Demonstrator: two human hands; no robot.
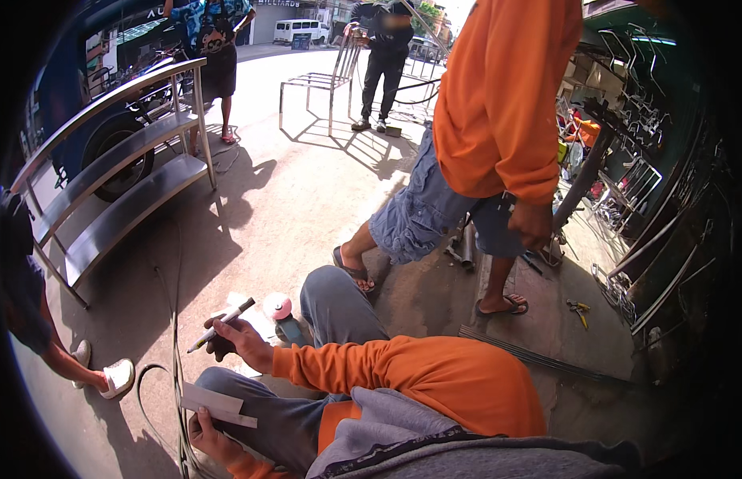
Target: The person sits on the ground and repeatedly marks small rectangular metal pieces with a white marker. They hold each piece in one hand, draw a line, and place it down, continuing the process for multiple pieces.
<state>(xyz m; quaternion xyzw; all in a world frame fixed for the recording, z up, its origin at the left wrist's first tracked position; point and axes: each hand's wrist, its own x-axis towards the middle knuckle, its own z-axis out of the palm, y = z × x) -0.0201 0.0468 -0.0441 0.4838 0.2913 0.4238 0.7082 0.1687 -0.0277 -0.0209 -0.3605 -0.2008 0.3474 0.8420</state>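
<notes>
My right hand (249,345) pinches a slim marker (221,324) with a dark end, held tilted in the air above my bent knee. The fingers of that hand look dark, perhaps covered or stained. Lower down, my left hand (208,437) grips a pale, flat strip-like piece (215,403) by its near edge, over my leg. It seems to be two overlapping strips; their material I cannot tell. Beyond my right hand, a bottle (288,329) with a pink lid stands on the ground beside white sheets (255,321).
Dark cables (178,327) run along the ground at my left. A tiered metal rack (139,172) stands further left, near a person in white shoes (118,377). Someone in orange (498,104) stands close ahead. Thin metal rods (538,357) and yellow-handled pliers (580,313) lie at right.
</notes>
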